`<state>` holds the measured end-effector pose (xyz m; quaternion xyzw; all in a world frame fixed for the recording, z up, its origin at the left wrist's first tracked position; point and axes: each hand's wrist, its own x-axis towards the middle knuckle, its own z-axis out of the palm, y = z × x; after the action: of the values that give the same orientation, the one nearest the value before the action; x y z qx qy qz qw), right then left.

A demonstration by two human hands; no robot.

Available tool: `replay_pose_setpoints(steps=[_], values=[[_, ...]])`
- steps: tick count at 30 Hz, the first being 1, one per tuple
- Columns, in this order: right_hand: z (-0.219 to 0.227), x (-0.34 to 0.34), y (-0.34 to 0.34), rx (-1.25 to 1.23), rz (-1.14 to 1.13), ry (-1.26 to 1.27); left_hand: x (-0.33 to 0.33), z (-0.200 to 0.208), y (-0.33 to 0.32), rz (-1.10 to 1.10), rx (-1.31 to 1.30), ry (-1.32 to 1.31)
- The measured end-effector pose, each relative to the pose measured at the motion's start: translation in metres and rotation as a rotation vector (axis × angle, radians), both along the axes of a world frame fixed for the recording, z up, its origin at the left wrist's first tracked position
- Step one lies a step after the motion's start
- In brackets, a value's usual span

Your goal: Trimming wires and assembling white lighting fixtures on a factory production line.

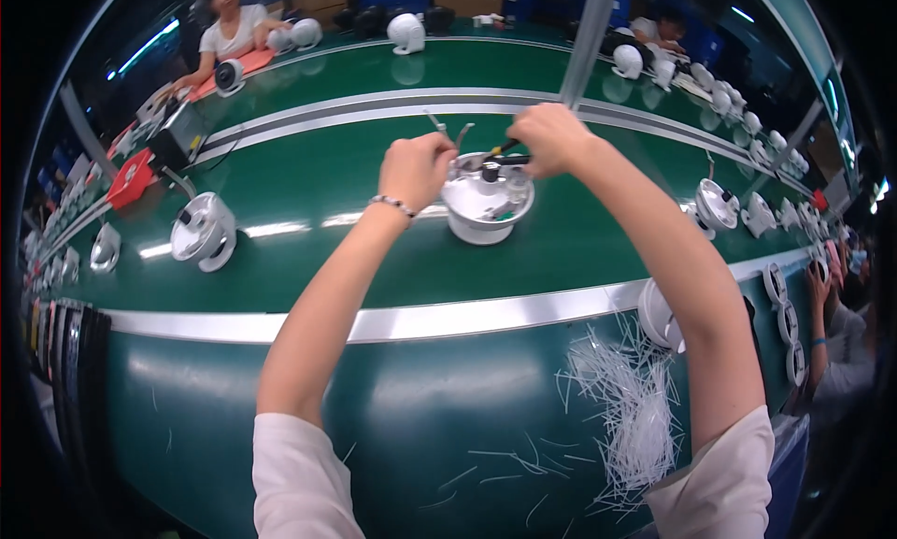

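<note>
A round white appliance housing [479, 229], its open side up, stands on the green belt in front of me. Inside it are a black cylindrical part [491, 171] and some small parts. At the left rim my left hand [414, 172] is closed, pinching a thin wire [437, 123] whose end sticks up above the fingers. My right hand [551, 139] closes round a black and yellow hand tool [512, 156], which looks like cutters; its tip reaches over the housing beside the black part. The fingers partly hide the tool.
Similar white housings [204, 231] stand along the belt [327, 268] on both sides. Loose white cable ties [631, 418] lie heaped on the near table, beside a white round part [659, 315]. A metal post [590, 44] rises beyond; a person [234, 35] works across the line.
</note>
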<state>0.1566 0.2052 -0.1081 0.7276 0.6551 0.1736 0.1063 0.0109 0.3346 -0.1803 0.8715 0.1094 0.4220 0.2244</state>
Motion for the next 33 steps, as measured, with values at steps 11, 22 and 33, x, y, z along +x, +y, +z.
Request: replay_pose_setpoints(steps=[11,22,33], values=[[0.045,-0.028,-0.049,0.548,-0.007,0.176,-0.091,0.014,-0.089,-0.371,0.076,0.323],[0.012,-0.142,-0.004,0.562,0.294,0.429,-0.241,-0.064,0.117,0.08,-1.573,-0.741],[-0.013,-0.205,0.0,0.244,0.099,1.909,-0.224,-0.036,0.077,0.015,-1.424,-0.911]])
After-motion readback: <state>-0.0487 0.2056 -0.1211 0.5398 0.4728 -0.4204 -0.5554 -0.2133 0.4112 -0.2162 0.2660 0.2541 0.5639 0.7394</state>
